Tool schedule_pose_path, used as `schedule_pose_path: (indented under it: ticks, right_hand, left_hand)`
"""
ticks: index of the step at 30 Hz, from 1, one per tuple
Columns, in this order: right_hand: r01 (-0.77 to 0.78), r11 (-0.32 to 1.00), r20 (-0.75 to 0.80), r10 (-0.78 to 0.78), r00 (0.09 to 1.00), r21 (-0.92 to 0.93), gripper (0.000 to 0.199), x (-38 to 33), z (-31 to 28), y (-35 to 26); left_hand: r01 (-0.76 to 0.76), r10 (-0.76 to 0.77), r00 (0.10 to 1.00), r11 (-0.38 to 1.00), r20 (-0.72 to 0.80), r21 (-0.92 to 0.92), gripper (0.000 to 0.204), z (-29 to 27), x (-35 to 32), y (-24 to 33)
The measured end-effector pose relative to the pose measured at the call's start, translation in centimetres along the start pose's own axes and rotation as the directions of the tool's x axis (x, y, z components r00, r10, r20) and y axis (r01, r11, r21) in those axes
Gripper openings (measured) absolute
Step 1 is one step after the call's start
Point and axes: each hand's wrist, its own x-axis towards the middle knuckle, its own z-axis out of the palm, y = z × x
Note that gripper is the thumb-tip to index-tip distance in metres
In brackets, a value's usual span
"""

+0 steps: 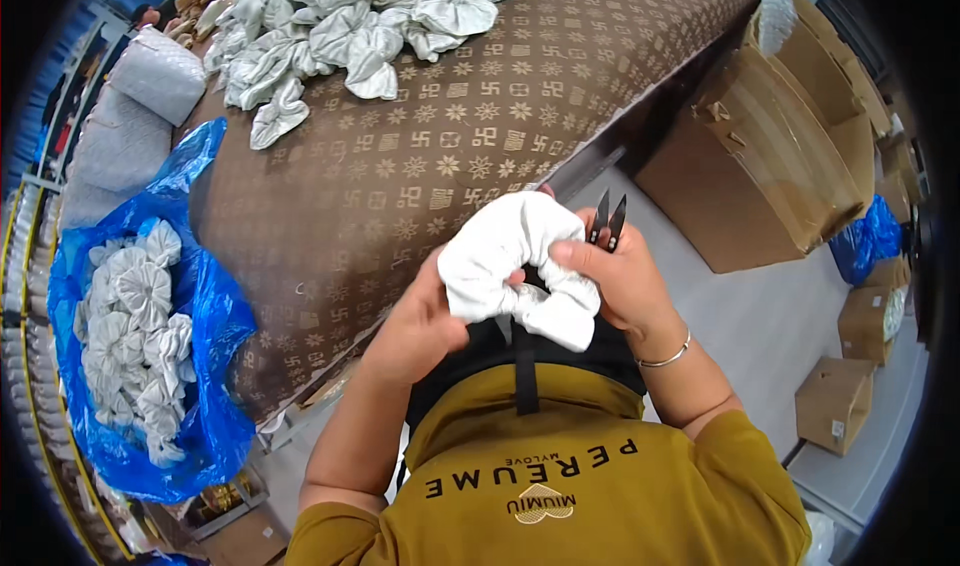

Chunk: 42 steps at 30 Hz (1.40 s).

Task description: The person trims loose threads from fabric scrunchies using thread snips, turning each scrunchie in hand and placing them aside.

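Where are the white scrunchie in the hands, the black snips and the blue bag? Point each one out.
white scrunchie (510, 256): head view, on its gathered fabric on the upper left.
black snips (607, 218): head view, on the blades above the right hand.
blue bag (215, 306): head view, on its right wall.

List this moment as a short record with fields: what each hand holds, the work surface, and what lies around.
left hand: grips the white scrunchie from the left side
right hand: pinches the scrunchie's right edge; thread snips are in the same grip, black blades pointing up
work surface: table under a brown patterned cloth
on table: pile of white scrunchies at the far end
at the person's left: blue plastic bag filled with more white scrunchies
at the right: cardboard boxes on the floor
wrist: thin bracelet on the right arm
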Motion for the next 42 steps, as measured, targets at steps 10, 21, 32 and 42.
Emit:
schedule_pose_path:
  ticks: [10,21,32,42]
  right_hand:
    - [0.254,0.966,-0.265,-0.257,0.929,-0.048,0.011,0.5,-2.0,1.7]
    - [-0.156,0.982,-0.163,0.172,0.971,0.106,0.040,-0.7,-3.0,2.3]
    - [-0.237,0.971,-0.214,0.225,0.951,-0.032,0.033,-1.6,-1.4,2.1]
    - [0.178,0.928,-0.006,-0.191,0.982,-0.327,0.010,-1.6,-1.6,2.9]
  left_hand:
    - [0.049,-0.057,0.949,0.998,-0.310,-0.033,0.025,0.9,0.8,-2.7]
    - [-0.122,0.074,0.958,0.979,-0.277,-0.162,0.025,1.6,1.7,-3.1]
    - [-0.216,0.167,0.939,0.967,-0.301,-0.136,0.043,1.6,1.1,-3.2]
    - [-0.056,0.039,0.994,0.984,-0.101,-0.171,0.048,0.4,0.7,-3.7]
